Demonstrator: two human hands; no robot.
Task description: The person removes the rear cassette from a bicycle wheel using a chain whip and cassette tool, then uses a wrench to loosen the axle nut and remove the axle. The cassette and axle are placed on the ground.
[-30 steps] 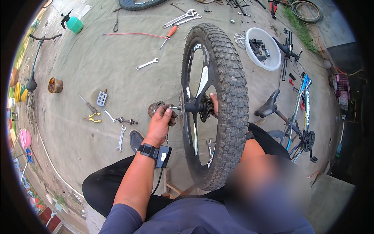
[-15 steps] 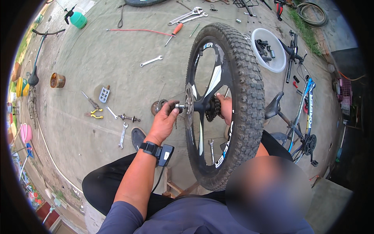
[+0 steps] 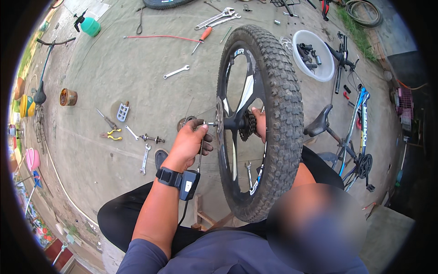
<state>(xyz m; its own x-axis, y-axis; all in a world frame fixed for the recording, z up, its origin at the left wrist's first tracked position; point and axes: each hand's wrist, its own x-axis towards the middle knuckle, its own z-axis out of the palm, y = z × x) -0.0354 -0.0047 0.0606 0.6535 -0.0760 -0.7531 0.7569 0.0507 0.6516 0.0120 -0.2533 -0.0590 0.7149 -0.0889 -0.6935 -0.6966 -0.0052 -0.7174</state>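
A bicycle wheel [image 3: 285, 100] with a knobby tyre stands upright between my legs. Its black hub [image 3: 233, 123] carries a cassette [image 3: 247, 124] on the right and a brake disc [image 3: 219, 114] on the left. My left hand [image 3: 190, 139] is closed on a slim metal tool [image 3: 200, 157], seen edge-on, beside the left axle end [image 3: 211, 124]. Beyond the spokes, my right hand [image 3: 260, 124] is curled at the cassette side; the rim and sprockets hide most of its fingers and whatever it grips.
Wrenches [image 3: 177, 71], a screwdriver [image 3: 201, 40], yellow-handled pliers [image 3: 111, 134], a pedal [image 3: 122, 111] and a loose axle [image 3: 152, 138] lie on the ground. A white basin [image 3: 327, 68] of parts and a blue bicycle frame [image 3: 360, 116] are at the right. A green spray bottle [image 3: 91, 27] stands far left.
My left hand has drawn slightly left and down from the axle end, its fingers turned, and the slim tool shows more below it. The wheel has shifted a little left.
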